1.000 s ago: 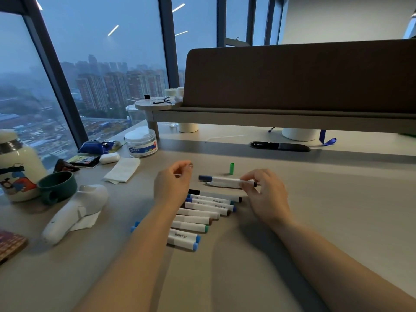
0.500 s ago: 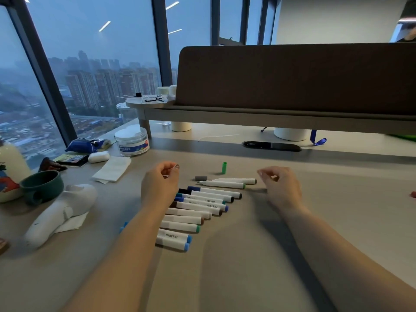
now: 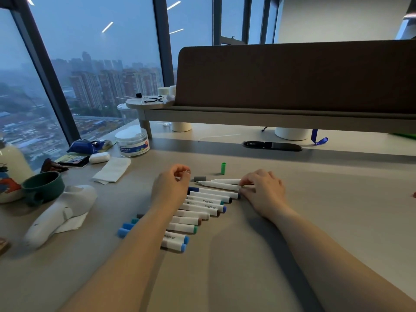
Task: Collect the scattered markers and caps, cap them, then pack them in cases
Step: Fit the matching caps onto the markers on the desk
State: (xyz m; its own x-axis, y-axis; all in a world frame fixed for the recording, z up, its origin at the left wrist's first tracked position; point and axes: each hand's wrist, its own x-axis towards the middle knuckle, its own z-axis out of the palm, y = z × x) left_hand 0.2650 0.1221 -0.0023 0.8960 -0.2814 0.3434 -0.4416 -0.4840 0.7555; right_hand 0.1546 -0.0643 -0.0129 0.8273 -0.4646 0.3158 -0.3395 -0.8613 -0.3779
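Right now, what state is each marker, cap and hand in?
Uncapped markers, two, tips bare, lying flat.
Capped markers, in a row, caps on.
Gray cap, loose, on its side.
Green cap, loose, upright.
Right hand, pinching the uncapped markers' ends.
Left hand, fingers curled; contents unclear.

Two uncapped markers (image 3: 219, 185); two loose caps (image 3: 200, 178)

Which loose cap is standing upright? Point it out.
The green cap, beyond the uncapped markers, stands on end; the grey cap beside the left hand lies on its side.
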